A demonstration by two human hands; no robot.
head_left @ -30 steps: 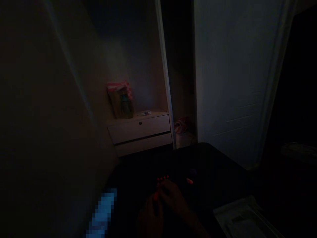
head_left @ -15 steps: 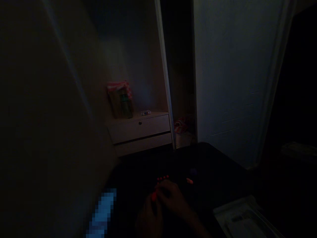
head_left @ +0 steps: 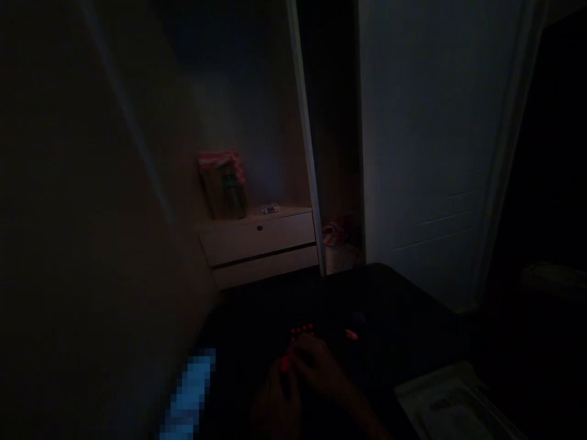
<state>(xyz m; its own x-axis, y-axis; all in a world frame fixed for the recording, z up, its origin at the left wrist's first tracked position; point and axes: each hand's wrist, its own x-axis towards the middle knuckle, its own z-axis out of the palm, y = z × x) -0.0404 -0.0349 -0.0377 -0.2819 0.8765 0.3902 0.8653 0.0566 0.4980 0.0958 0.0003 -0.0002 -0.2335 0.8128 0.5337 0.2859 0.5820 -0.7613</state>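
Observation:
The scene is very dark. My left hand (head_left: 277, 397) has its fingers closed around a soft-looking bright red lump (head_left: 285, 364), perhaps modelling clay. Just right of it, my right hand (head_left: 318, 363) is bent inward, fingertips pinched together by the lump; what they hold, if anything, I cannot make out. Beyond the fingers, several small red balls (head_left: 304, 327) lie in rows on the black table (head_left: 385, 293), partly covered by the right hand. An orange piece (head_left: 351, 335) and a dim purple lump (head_left: 358, 318) lie to the right.
At the table's right edge is a pale tray or packet (head_left: 440, 397). Behind the table stands a white drawer unit (head_left: 284, 232) with a bottle (head_left: 235, 198) and a bag on top. A white door panel (head_left: 426, 153) rises at the right, and a blurred blue patch (head_left: 190, 391) shows at lower left.
My right hand's fingers have shifted slightly, so one more red ball shows beside them. My left hand keeps its hold on the red lump.

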